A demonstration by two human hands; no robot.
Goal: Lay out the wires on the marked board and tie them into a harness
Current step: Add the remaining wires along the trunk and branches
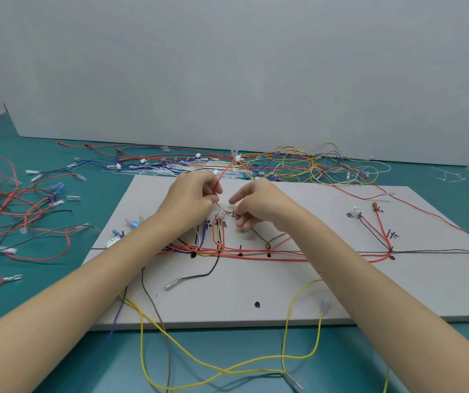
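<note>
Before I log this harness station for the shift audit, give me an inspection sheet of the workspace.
Surface: teal table.
Job's things: marked board carrying routed red wires; a yellow wire trails off its front edge.
Clutter: loose wire pile at left, cable ties behind the board.
Grippers: left hand pinches a red wire; right hand curled at the connectors, grip unclear.
Cables: tangled spare wires at back.
Surroundings: white wall.

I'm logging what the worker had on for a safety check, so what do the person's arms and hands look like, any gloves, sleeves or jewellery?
Both arms are bare right up to the bottom edge of the picture: no sleeves show. The left hand and the right hand wear no gloves, and no rings, watch, wrist strap or bracelet can be seen on either. No markings or tape show on them.
</note>
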